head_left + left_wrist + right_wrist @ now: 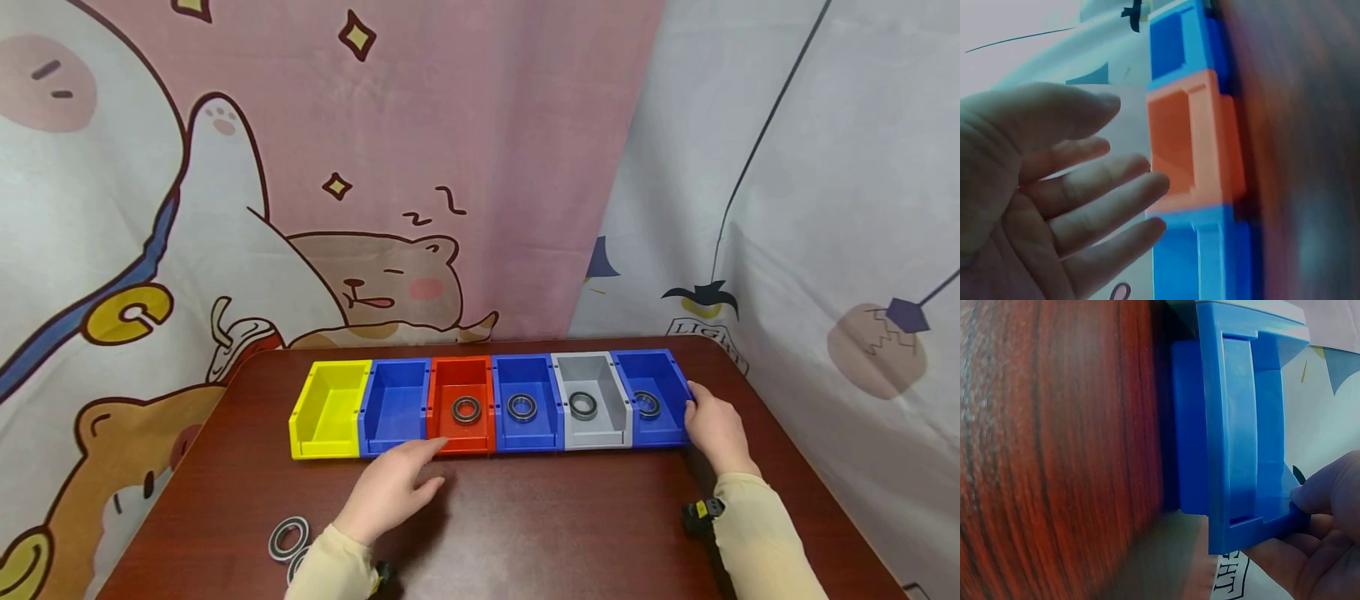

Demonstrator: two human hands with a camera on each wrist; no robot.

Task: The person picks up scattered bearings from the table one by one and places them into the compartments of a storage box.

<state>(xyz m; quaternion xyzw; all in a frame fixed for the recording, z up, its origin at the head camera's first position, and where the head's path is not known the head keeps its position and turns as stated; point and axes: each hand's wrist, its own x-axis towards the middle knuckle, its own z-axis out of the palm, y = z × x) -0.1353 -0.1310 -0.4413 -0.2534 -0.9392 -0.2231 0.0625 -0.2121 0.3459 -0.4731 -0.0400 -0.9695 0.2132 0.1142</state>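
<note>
My right hand (720, 429) pinches the outer side wall of the rightmost blue bin (1241, 425), with the thumb over its rim and the fingers outside. My left hand (393, 487) holds nothing; its fingers are spread loosely just in front of the red bin (461, 375). Ring-shaped metal bearings lie one to a bin: a bearing (467, 410) in the red bin, another bearing (522, 407) in the middle blue bin, one bearing (582, 406) in the grey bin (618, 412), and a last bearing (647, 405) in the rightmost blue bin.
A yellow bin (326, 404) and another blue bin (395, 392) form the left end of the joined row. On the brown table (555, 525), at front left, lies a loose bearing (288, 539); a second overlaps it, partly behind my left sleeve (330, 571). Printed curtains hang behind.
</note>
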